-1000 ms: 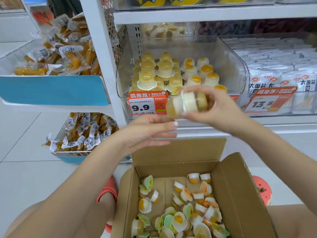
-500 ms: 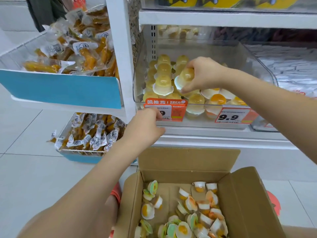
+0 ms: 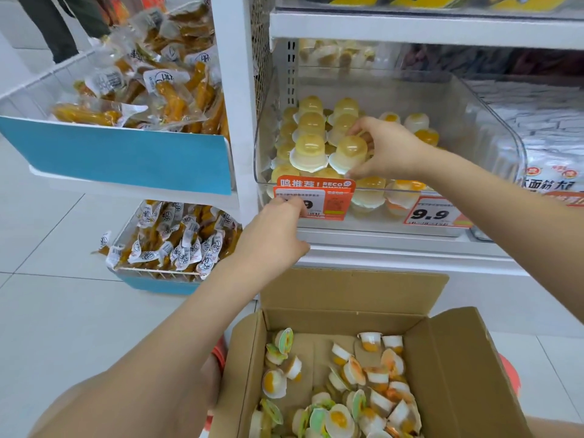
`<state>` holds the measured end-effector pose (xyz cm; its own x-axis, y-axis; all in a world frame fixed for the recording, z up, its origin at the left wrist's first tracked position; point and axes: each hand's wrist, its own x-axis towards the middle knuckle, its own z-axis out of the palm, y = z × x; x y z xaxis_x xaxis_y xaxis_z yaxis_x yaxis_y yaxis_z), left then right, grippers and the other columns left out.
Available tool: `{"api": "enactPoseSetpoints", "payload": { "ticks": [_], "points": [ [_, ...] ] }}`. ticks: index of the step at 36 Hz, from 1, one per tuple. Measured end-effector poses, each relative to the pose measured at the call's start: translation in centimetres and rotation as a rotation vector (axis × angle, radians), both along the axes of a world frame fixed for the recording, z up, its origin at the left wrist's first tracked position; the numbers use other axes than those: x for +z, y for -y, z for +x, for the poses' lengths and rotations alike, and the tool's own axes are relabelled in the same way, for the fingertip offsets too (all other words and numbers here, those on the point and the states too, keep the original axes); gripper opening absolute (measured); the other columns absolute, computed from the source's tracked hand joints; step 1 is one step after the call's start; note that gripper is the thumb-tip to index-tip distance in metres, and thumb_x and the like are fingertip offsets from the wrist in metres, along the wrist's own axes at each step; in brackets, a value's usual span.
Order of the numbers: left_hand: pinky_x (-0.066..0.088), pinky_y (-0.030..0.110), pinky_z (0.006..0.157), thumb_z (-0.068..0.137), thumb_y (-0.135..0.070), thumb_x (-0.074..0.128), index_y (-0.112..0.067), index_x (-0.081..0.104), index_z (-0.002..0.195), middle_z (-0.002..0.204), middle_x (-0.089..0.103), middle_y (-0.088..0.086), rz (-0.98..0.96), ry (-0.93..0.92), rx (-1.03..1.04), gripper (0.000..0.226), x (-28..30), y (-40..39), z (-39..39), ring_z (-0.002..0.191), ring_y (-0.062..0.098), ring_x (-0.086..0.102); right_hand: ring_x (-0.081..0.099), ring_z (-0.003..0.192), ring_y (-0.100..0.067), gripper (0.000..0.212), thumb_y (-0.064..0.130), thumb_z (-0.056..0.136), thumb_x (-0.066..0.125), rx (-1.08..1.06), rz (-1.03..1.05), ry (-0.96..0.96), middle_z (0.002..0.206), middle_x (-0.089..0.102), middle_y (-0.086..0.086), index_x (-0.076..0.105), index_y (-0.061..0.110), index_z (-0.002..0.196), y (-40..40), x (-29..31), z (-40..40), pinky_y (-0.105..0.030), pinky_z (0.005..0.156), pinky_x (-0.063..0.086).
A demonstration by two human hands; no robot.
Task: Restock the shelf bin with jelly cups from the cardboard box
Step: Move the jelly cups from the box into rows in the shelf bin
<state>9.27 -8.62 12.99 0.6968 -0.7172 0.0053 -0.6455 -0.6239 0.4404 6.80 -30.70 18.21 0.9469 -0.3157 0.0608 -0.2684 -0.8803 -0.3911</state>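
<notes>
A clear plastic shelf bin [image 3: 493,143] holds rows of upturned yellow jelly cups [image 3: 308,124]. My right hand [image 3: 388,150] reaches into the bin and grips one yellow jelly cup [image 3: 349,153] at the front of the second row, setting it upside down. My left hand [image 3: 275,232] holds the bin's front edge with its fingers on the orange price tag [image 3: 335,197]. Below, an open cardboard box [image 3: 461,374] sits on my lap with several loose jelly cups [image 3: 373,377] in orange and green.
A second price tag reading 9.9 [image 3: 433,213] hangs on the bin's right front. White snack packs [image 3: 550,128] fill the bin to the right. Left of the white shelf post [image 3: 234,90] stand blue baskets of yellow packaged snacks [image 3: 151,90], with another basket [image 3: 173,238] on the floor.
My right hand carried the jelly cup from in front of the bin into it and lowered it onto the front of a row. My left hand rose to the bin's price tag.
</notes>
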Motion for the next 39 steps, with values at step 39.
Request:
{"api": "enactPoseSetpoints", "payload": {
  "ticks": [39],
  "points": [
    [0.044,0.029,0.06,0.084,-0.029,0.061,-0.003,0.064,0.094,0.099,0.066,0.014,0.448,-0.718,0.573,0.029,-31.9,-2.7,-9.6,0.082,0.027,0.06,0.056,0.104,-0.024,0.05,0.022,0.084,0.068,-0.174,0.483,-0.542,0.108,0.058,-0.006,0.046,0.013,0.128,-5.5,-37.6,-20.2,-0.032,0.078,0.045]
  ]
}}
